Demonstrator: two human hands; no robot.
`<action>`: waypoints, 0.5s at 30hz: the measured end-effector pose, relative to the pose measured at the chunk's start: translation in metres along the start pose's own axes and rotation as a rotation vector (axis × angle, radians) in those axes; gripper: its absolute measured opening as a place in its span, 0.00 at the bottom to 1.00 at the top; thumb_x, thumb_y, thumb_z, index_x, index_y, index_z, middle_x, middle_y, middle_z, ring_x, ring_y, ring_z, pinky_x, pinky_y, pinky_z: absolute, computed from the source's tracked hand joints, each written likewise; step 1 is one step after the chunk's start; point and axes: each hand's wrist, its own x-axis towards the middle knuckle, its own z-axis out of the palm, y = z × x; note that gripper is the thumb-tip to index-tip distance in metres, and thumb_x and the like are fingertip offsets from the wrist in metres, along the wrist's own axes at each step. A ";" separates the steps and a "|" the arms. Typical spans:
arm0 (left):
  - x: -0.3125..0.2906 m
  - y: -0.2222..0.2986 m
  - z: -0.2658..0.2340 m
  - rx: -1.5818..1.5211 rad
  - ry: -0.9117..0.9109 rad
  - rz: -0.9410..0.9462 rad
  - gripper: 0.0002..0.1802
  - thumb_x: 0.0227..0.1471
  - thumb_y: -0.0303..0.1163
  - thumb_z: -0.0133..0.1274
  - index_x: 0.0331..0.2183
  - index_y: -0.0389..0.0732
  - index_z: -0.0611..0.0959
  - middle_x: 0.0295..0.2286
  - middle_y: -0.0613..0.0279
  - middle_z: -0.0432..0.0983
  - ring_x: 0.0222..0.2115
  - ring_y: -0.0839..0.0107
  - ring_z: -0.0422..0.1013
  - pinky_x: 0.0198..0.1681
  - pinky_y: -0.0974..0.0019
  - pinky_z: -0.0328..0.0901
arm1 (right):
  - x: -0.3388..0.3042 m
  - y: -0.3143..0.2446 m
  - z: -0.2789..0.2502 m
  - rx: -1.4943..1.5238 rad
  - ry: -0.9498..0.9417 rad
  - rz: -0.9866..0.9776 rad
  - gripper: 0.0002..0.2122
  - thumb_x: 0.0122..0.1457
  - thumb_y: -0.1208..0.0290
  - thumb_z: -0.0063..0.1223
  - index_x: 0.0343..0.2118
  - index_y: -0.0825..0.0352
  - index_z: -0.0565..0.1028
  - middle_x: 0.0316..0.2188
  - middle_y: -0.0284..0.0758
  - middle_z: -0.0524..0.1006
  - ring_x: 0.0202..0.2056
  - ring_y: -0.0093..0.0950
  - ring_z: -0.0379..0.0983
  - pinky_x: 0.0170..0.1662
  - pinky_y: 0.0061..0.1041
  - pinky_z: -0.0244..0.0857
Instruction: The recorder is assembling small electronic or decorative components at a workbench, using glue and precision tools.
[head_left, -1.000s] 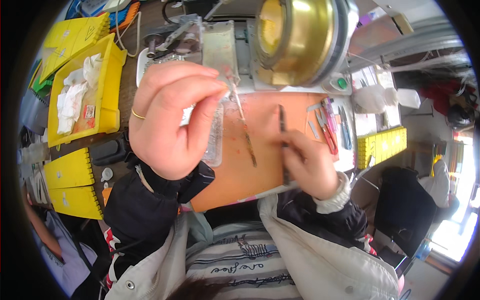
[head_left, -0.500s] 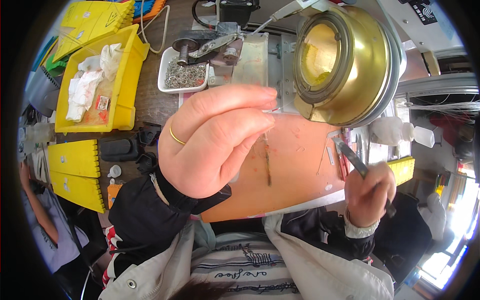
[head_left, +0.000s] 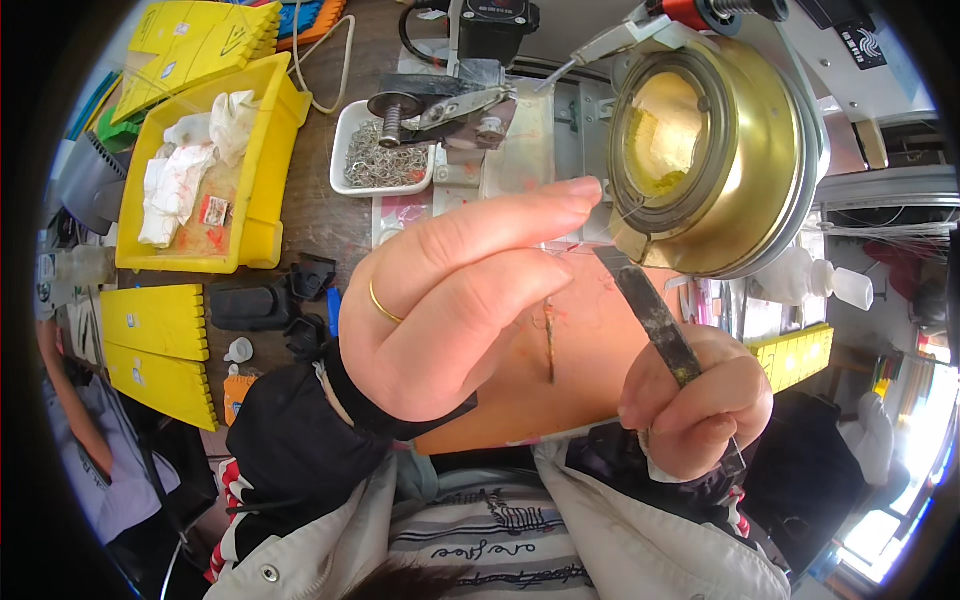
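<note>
My left hand [head_left: 450, 290], with a gold ring on one finger, is raised over the orange work mat [head_left: 580, 340]. Its fingers are pinched together beside the brass-coloured round housing [head_left: 745, 150]. Whatever sits between its fingertips is too small and too hidden to name. My right hand [head_left: 705, 400] is closed around a flat, dark metal blade tool [head_left: 655, 320]. The blade slants up and left, its tip a little right of my left fingertips and below the housing's rim. A thin brownish stick [head_left: 550, 345] lies on the mat under my left hand.
Beyond my left hand stand a white dish of small metal hooks [head_left: 385, 160] and a metal clamp mechanism [head_left: 440, 105]. A yellow bin [head_left: 265, 215] with crumpled tissue is at left. Yellow toothed boards [head_left: 150, 325] lie nearer. Plastic bottles [head_left: 800, 275] stand at right. Another person's arm [head_left: 75, 400] shows far left.
My right hand has come up and left, bringing the blade tool close to my left fingertips. My left hand stays pinched; the whole view has shifted slightly.
</note>
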 end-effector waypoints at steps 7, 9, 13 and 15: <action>0.000 0.000 -0.001 -0.033 -0.002 -0.011 0.13 0.47 0.11 0.54 0.36 0.33 0.74 0.43 0.45 0.72 0.43 0.46 0.76 0.46 0.56 0.74 | 0.002 0.006 0.007 -0.017 0.006 0.024 0.10 0.64 0.66 0.49 0.30 0.67 0.72 0.18 0.32 0.75 0.18 0.29 0.73 0.21 0.27 0.65; 0.000 0.000 -0.001 -0.028 0.004 -0.011 0.13 0.48 0.11 0.54 0.36 0.33 0.74 0.43 0.45 0.72 0.44 0.46 0.75 0.45 0.56 0.74 | 0.001 0.007 0.009 -0.030 0.010 0.032 0.10 0.64 0.66 0.49 0.30 0.67 0.72 0.18 0.32 0.75 0.18 0.29 0.72 0.21 0.27 0.64; -0.001 -0.002 0.001 -0.033 0.014 0.006 0.13 0.48 0.11 0.54 0.36 0.33 0.74 0.43 0.45 0.72 0.44 0.46 0.75 0.45 0.56 0.74 | 0.000 0.010 0.014 -0.006 0.049 0.035 0.10 0.64 0.65 0.49 0.30 0.67 0.73 0.18 0.33 0.75 0.17 0.30 0.71 0.21 0.27 0.64; -0.002 -0.004 0.002 -0.015 0.028 0.030 0.13 0.48 0.11 0.54 0.36 0.33 0.74 0.44 0.45 0.72 0.44 0.45 0.75 0.45 0.56 0.74 | 0.001 0.009 0.015 -0.023 0.029 0.044 0.10 0.64 0.65 0.49 0.30 0.67 0.72 0.19 0.33 0.76 0.17 0.30 0.71 0.21 0.27 0.64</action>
